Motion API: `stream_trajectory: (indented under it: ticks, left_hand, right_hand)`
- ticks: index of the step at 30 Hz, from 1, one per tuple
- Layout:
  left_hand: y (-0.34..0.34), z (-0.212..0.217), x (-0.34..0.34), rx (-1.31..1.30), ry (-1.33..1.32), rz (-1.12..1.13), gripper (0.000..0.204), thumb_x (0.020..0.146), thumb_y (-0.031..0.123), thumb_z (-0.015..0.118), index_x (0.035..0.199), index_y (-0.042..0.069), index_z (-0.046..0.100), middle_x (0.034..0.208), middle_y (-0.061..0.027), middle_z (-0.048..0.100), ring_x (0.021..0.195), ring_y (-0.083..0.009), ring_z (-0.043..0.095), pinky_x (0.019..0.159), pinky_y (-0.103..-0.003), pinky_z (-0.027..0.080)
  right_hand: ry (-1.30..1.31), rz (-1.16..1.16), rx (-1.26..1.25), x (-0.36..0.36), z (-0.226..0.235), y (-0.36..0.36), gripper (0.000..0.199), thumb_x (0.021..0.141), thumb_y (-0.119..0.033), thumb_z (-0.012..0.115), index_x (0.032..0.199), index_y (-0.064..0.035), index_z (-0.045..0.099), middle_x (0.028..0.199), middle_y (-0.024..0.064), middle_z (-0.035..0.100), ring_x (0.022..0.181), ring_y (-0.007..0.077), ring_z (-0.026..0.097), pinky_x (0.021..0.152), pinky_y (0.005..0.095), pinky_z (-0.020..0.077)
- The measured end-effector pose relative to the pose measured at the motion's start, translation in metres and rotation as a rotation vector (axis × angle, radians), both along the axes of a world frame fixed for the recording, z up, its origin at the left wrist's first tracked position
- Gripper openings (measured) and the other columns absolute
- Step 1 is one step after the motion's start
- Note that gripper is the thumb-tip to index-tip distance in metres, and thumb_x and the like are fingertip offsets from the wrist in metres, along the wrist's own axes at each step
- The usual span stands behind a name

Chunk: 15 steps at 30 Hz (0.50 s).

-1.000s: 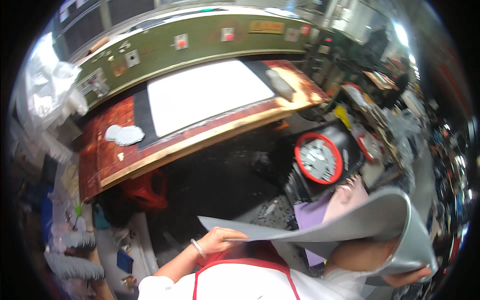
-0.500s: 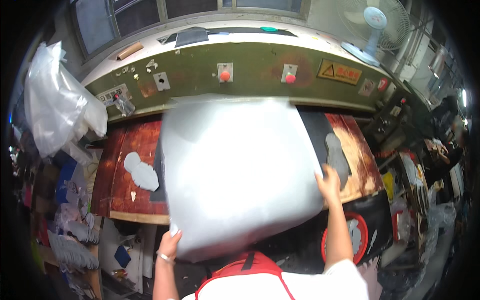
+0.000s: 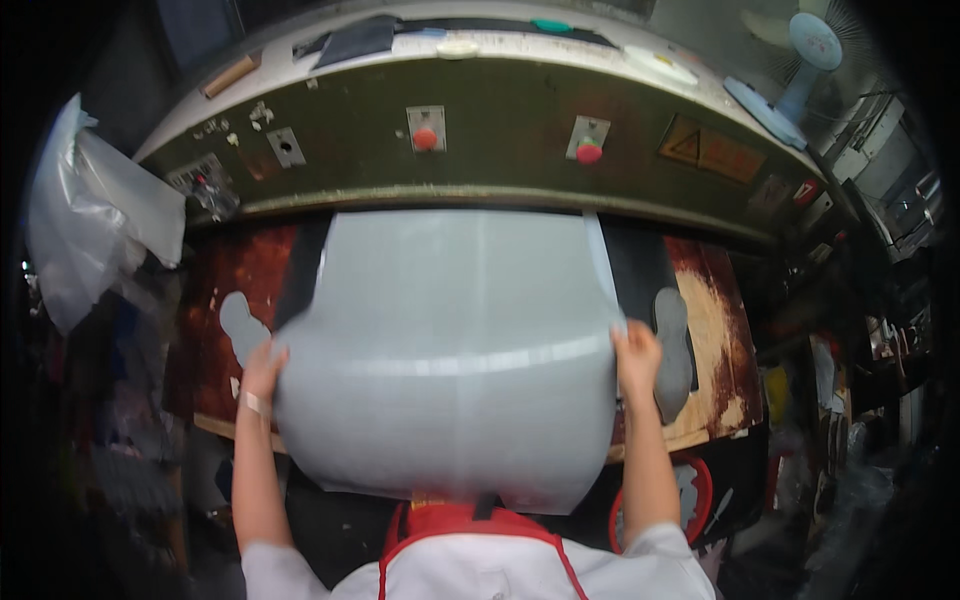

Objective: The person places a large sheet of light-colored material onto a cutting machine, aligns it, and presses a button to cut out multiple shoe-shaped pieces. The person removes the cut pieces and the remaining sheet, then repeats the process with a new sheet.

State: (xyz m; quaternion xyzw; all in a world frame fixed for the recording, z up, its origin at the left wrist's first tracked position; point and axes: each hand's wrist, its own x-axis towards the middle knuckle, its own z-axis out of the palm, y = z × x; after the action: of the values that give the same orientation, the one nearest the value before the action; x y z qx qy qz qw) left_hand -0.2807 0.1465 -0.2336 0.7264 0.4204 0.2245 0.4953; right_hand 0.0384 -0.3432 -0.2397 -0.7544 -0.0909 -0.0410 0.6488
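Note:
A large, smooth grey sheet (image 3: 455,300) spans the middle, its far end at the green machine and its near end curving down over the table's front edge. My left hand (image 3: 264,370) grips the sheet's left edge with closed fingers. Opposite it, my right hand (image 3: 638,358) pinches the right edge. Beneath, dark material (image 3: 640,262) shows on both sides. A pale grey sole-shaped cutout (image 3: 238,318) lies just beyond my left hand. Right of my right hand rests a thicker grey sole-shaped piece (image 3: 673,340).
The green machine beam (image 3: 510,140) crosses behind the worn wooden table (image 3: 735,340), carrying a red button (image 3: 425,139) and another reddish one (image 3: 588,150). Clear plastic bags (image 3: 100,215) hang at left. A red-rimmed basket (image 3: 703,497) stands below right; a fan (image 3: 812,45) is at back right.
My left hand has moved up along the left side. The sheet's glare has faded, and its near part now bows downward between my hands. My right hand keeps its hold.

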Motion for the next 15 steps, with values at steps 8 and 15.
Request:
stream_trajectory:
  ticks: [8,15]
  left_hand:
    - [-0.074,-0.024,0.089,0.714,0.229,-0.448,0.047,0.085,0.013,0.061,0.13,0.005,0.052,0.133,-0.0232,0.049,0.126,-0.038,0.044,0.108,-0.048,0.031]
    - [-0.14,-0.037,0.103,0.802,0.539,-0.587,0.063,0.089,0.029,0.057,0.145,0.012,0.033,0.154,-0.0201,0.017,0.143,-0.0355,0.013,0.108,-0.067,0.009]
  right_hand:
    - [-0.371,-0.236,-0.442,0.034,-0.031,-0.047,0.035,0.083,-0.012,0.067,0.116,-0.0006,0.061,0.125,0.0165,0.056,0.111,0.0306,0.055,0.098,0.0377,0.0424]
    - [-0.199,-0.255,-0.926,-0.018,-0.075,-0.142,0.08,0.067,-0.024,0.08,0.138,-0.0097,0.045,0.138,0.0336,0.034,0.128,0.0476,0.033,0.108,0.0501,0.0291]
